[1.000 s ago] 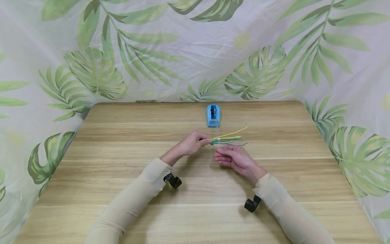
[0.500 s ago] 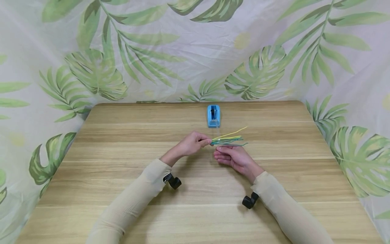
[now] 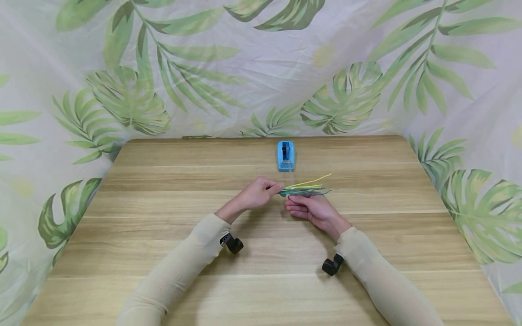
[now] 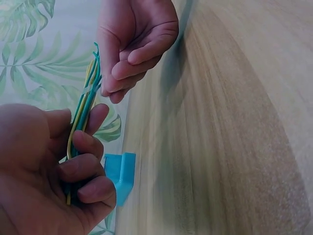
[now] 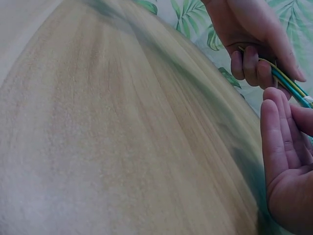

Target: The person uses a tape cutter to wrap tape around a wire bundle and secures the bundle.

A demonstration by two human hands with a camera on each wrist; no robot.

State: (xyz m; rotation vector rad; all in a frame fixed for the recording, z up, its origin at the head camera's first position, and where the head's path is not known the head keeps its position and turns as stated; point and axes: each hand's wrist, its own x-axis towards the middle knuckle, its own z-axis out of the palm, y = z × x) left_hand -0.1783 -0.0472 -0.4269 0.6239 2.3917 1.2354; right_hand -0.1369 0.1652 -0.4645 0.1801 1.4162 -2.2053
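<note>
A bundle of thin green and yellow wires [image 3: 306, 189] fans out to the right above the table. My left hand [image 3: 259, 193] holds its left end; in the left wrist view the fingers curl round the wires [image 4: 78, 128]. A clear tape strip [image 4: 87, 89] crosses the bundle near its far part. My right hand [image 3: 316, 210] is just below the wires, its thumb and forefinger pinching the tape at the bundle's near side, the other fingers loosely bent. Behind the wires stands a blue tape dispenser [image 3: 279, 159], from which a clear strip [image 3: 291, 177] runs toward the bundle.
The wooden table [image 3: 183, 262] spreads out around both hands. At its far edge hangs a leaf-patterned cloth [image 3: 195, 90]. Black cameras are strapped to the left wrist [image 3: 234, 245] and right wrist [image 3: 331, 266].
My right hand has shifted slightly left and up, closer to the wires. The bundle and my left hand have dipped a little toward the near side. The dispenser stays put.
</note>
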